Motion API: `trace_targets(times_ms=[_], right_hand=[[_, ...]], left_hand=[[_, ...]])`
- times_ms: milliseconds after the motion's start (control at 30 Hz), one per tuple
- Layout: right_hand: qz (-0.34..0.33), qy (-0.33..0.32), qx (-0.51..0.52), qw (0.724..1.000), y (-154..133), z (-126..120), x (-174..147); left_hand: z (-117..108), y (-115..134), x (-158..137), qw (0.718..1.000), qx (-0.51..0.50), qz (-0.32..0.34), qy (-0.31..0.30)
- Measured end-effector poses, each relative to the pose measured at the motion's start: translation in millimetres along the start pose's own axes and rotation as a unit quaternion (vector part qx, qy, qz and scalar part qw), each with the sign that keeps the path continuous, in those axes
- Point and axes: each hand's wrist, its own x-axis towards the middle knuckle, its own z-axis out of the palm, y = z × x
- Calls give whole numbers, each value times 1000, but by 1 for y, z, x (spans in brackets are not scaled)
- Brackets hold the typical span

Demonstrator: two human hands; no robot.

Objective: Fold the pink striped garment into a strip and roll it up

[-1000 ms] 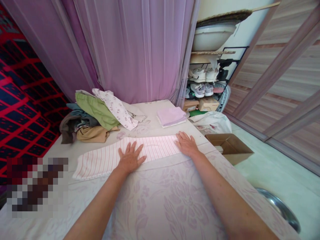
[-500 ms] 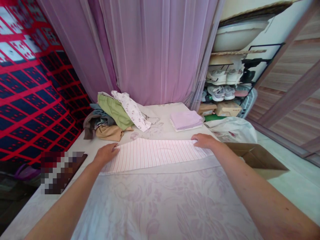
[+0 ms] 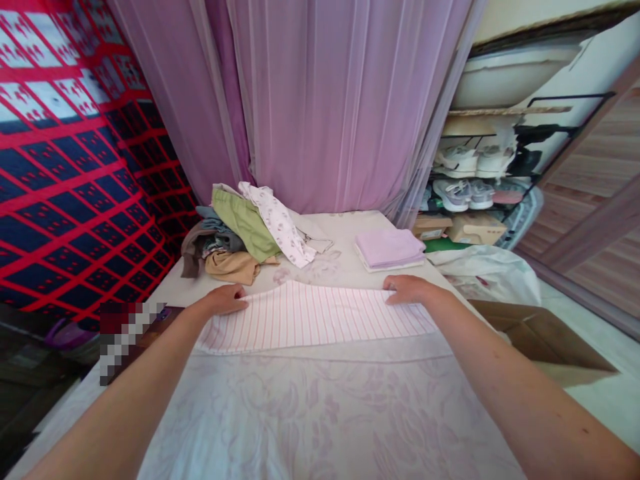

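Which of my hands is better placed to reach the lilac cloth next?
Likely your right hand: it touches the striped cloth close to the lilac cloth. Your left hand is nearer the clothes pile.

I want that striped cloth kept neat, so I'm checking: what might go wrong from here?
First, the left hand and right hand touch the striped cloth at well-separated spots along its far edge; uneven pulling might wrinkle it. Second, the folded lilac cloth lies just beyond the right hand, so a reach that way might knock it askew. Third, it also sits near the patterned sheet's right side; a harder nudge might push it off.
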Motion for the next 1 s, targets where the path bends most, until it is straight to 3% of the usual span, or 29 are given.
trace_targets(times_ms=[100, 267, 433, 533, 667, 733, 833, 1000], right_hand=[[-25, -37, 10, 999, 11, -3, 2], [-54, -17, 18, 998, 23, -3, -4], [-100, 6, 54, 993, 29, -18, -7], [-109, 81, 55, 989, 35, -41, -9], [-67, 251, 7, 966, 35, -59, -28], [-52, 324, -32, 944, 30, -49, -43], [-40, 391, -84, 916, 23, -9, -64], [-83, 366, -128, 918, 22, 71, -81]], left_hand=[[-2, -2, -3, 1000, -22, 12, -5], [-9, 0, -2, 997, -60, 41, -33], [-38, 6, -3, 994, -87, 67, -25], [-66, 6, -8, 992, -86, 85, 34], [-88, 0, -24, 981, -57, 78, 170], [-81, -2, -36, 970, -33, 69, 231], [-41, -3, -57, 963, 1, 63, 264], [47, -11, -82, 960, 18, 106, 259]])
